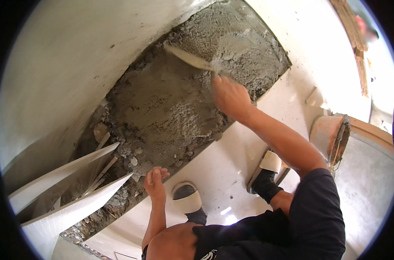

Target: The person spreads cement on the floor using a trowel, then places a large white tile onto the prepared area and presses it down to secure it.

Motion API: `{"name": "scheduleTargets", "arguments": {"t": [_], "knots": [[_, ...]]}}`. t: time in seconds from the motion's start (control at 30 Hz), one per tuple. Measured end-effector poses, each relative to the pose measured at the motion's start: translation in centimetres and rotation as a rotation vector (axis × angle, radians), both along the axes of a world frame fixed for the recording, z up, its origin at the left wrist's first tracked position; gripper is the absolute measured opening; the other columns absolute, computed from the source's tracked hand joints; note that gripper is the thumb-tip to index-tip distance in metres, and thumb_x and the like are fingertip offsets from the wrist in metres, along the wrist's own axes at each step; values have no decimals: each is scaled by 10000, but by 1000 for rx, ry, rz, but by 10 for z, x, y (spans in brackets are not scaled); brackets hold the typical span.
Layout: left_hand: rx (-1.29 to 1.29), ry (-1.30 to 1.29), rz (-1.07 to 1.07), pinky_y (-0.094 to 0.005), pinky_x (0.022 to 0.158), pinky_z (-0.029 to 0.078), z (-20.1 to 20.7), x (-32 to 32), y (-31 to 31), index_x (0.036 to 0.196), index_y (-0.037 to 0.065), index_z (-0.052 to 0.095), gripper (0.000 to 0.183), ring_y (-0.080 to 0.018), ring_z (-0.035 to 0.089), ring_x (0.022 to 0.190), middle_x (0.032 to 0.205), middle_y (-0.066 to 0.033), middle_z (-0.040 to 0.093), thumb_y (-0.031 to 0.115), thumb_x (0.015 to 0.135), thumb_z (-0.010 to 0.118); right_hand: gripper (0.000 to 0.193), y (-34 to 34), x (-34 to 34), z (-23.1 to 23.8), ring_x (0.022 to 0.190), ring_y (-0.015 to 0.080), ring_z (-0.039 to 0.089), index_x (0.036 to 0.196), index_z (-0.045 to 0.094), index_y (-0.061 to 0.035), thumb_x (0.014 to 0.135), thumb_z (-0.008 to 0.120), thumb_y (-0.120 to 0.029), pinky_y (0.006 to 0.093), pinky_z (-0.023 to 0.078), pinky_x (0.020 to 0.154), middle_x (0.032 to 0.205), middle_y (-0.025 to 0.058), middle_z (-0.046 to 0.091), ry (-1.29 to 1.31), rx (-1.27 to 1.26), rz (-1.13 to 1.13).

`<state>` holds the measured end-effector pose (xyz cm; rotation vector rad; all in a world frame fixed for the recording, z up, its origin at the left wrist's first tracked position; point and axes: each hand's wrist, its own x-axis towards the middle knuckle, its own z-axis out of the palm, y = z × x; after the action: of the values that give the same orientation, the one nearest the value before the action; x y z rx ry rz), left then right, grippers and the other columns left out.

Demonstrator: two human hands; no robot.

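My right hand (pixel 231 96) is closed round the handle of a trowel, its long blade (pixel 189 57) reaching left over the wet grey mortar (pixel 162 99). The blade is seen nearly edge-on; whether it touches the mortar, I cannot tell. Around it the bed is smoothed in the middle and rough toward the far end (pixel 244 39). Loosely bent, my left hand (pixel 155 182) hangs by the near edge of the bed with nothing visible in it.
Several pale tiles (pixel 80 206) lean on edge at the left, over rubble. A white wall (pixel 75 56) borders the mortar. Shiny floor tiles (pixel 223 164) lie under my slippered feet. A mortar-stained bucket (pixel 329 134) stands at the right. Part of a person (pixel 370 34) shows far off.
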<state>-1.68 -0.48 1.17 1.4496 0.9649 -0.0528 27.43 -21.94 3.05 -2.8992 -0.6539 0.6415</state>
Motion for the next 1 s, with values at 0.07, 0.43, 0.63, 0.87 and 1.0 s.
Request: {"name": "scheduleTargets", "arguments": {"t": [0.07, 0.43, 0.63, 0.87, 1.0], "knots": [[-5, -39, 27, -316, 690, 533, 2, -1, 2, 1005, -48, 601, 308, -196, 656, 730, 873, -139, 671, 248, 967, 526, 225, -6, -3, 14, 840, 373, 656, 996, 495, 0, 841, 546, -155, 472, 529, 705, 953, 194, 616, 35, 16, 5], [58, -68, 101, -321, 698, 541, 14, -45, 23, 996, -52, 596, 348, -191, 658, 737, 878, -131, 664, 283, 975, 506, 157, 47, -10, 4, 842, 373, 653, 963, 509, -11, 848, 490, -117, 463, 526, 732, 888, 207, 639, -78, 11, 47], [103, -93, 145, -311, 705, 532, 17, -45, 35, 981, -34, 602, 395, -187, 657, 735, 877, -119, 659, 353, 964, 520, 172, 33, -125, 6, 754, 357, 657, 965, 494, -22, 840, 501, -139, 465, 530, 660, 876, 188, 620, 61, 96, 173], [69, -70, 202, -316, 711, 531, 13, -54, 32, 974, -14, 609, 392, -175, 653, 732, 858, -101, 652, 369, 958, 530, 221, -18, -51, 11, 836, 404, 634, 994, 508, -72, 839, 543, -225, 500, 501, 712, 854, 219, 645, -117, 50, -231], [105, -75, 153, -342, 714, 524, 11, -56, 31, 986, 3, 611, 354, -189, 646, 746, 881, -101, 658, 340, 970, 501, 180, -34, 1, -5, 813, 414, 634, 974, 510, -67, 847, 529, -193, 507, 505, 714, 847, 197, 648, -194, 8, -180]]}}
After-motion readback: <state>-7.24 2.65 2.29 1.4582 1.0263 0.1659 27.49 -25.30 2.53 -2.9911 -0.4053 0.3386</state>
